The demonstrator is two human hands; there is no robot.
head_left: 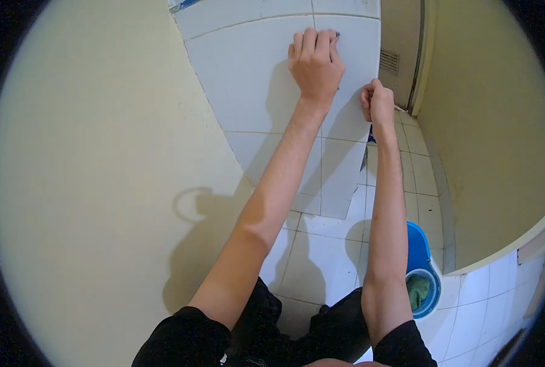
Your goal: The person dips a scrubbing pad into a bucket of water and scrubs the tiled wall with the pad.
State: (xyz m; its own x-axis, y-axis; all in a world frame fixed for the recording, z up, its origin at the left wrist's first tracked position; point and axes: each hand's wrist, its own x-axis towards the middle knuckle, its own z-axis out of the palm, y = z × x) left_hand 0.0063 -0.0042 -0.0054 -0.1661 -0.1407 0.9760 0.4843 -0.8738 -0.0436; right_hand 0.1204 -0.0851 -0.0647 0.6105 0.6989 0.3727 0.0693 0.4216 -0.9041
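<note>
My left hand (315,61) is raised against a white tiled wall (254,79), its fingers curled toward the tiles. A small dark bit shows past its index finger; what it belongs to is hidden by the hand. At the right edge of the tiled wall, my right hand (380,105) is closed like a fist beside the corner. Whether anything lies inside its fingers cannot be seen.
A blue bucket (416,235) with a green cloth (417,291) in its round basket stands on the white tiled floor (333,257) at right. Plain cream walls flank both sides. Beyond the corner is a door with a vent (389,61).
</note>
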